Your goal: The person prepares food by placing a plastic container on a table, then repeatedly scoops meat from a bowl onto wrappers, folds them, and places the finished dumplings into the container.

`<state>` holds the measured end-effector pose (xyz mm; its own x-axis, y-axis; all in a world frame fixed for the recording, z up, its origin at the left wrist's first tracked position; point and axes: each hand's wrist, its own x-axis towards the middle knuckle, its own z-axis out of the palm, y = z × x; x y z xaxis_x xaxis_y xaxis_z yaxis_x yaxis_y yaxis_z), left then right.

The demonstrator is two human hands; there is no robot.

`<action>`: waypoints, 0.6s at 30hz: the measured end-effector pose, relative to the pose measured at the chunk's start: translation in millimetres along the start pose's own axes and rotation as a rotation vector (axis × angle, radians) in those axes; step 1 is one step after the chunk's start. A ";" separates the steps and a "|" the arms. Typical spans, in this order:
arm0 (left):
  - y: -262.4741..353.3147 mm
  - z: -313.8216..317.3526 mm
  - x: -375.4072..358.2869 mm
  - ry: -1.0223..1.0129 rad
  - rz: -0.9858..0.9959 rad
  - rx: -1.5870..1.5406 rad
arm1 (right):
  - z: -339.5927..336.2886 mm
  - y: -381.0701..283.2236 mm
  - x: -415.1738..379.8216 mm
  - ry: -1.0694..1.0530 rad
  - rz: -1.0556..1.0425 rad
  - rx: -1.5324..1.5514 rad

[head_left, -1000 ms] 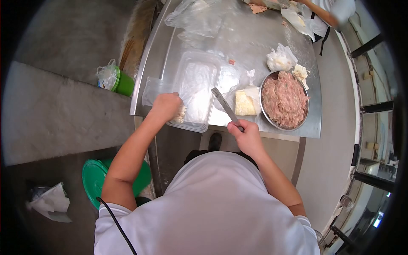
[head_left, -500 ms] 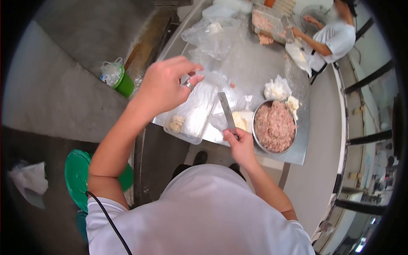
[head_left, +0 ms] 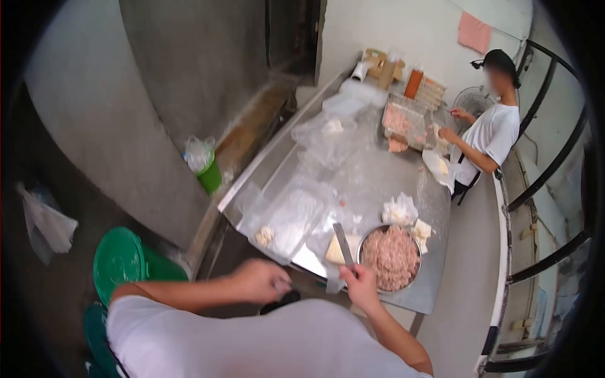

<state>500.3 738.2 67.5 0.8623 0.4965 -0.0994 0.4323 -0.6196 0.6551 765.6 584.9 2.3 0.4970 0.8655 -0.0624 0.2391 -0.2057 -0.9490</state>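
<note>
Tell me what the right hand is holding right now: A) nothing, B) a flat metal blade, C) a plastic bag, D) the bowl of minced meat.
B: the right hand grips the lower end of a flat metal blade that points up over the table, beside the bowl of minced meat.

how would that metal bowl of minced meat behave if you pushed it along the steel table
The metal bowl looks filled nearly to its rim with minced meat, so it is probably heavy for its size. On the smooth steel table it would likely slide rather than tip, being wide and low.
</note>
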 end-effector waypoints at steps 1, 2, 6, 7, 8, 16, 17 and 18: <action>5.1 27.5 4.2 -0.026 0.078 -0.028 | -3.0 -5.5 7.6 0.023 0.016 0.014; 12.8 39.8 18.6 -0.033 0.187 -0.056 | -6.6 -9.4 7.6 0.041 0.050 0.022; 41.1 47.2 45.1 -0.031 0.383 -0.187 | -20.4 -0.4 2.3 0.116 0.059 0.077; 39.2 49.5 55.0 -0.006 0.437 -0.195 | -21.2 3.1 0.6 0.131 0.056 0.061; 31.9 58.0 69.4 -0.032 0.422 -0.168 | -21.4 6.4 -4.5 0.160 0.057 0.092; -2.0 118.8 179.3 0.170 0.350 0.061 | -25.4 12.4 -50.3 0.297 0.192 0.176; -8.9 125.3 185.0 0.141 0.380 0.101 | -23.9 14.4 -56.7 0.295 0.220 0.193; -11.7 130.4 188.2 0.108 0.411 0.138 | -20.6 19.8 -63.2 0.324 0.213 0.206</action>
<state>691.9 759.6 -56.5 0.9406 0.2480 0.2321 0.0967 -0.8505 0.5170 756.2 516.7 -6.1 0.7611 0.6188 -0.1942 -0.0523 -0.2399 -0.9694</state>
